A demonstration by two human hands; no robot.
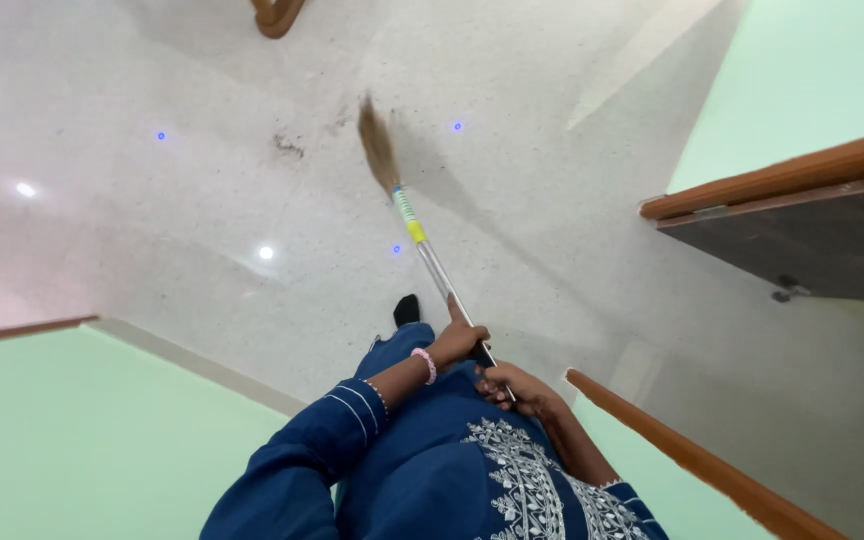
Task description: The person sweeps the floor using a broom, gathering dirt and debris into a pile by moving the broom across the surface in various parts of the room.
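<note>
Below, both hands, left hand and right hand, grip a broom with silver handle, yellow-green collar and straw bristles on speckled white floor, open between green walls.

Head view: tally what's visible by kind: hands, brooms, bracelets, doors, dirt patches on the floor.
Hands: 2 (left hand, right hand, both gripping the broom handle)
Brooms: 1 (broom)
Bracelets: 1 (pink bracelet on the left wrist)
Doors: 1 (dark door, wood-edged)
Dirt patches: 1 (dirt beside the bristles)
Total: 6
</note>
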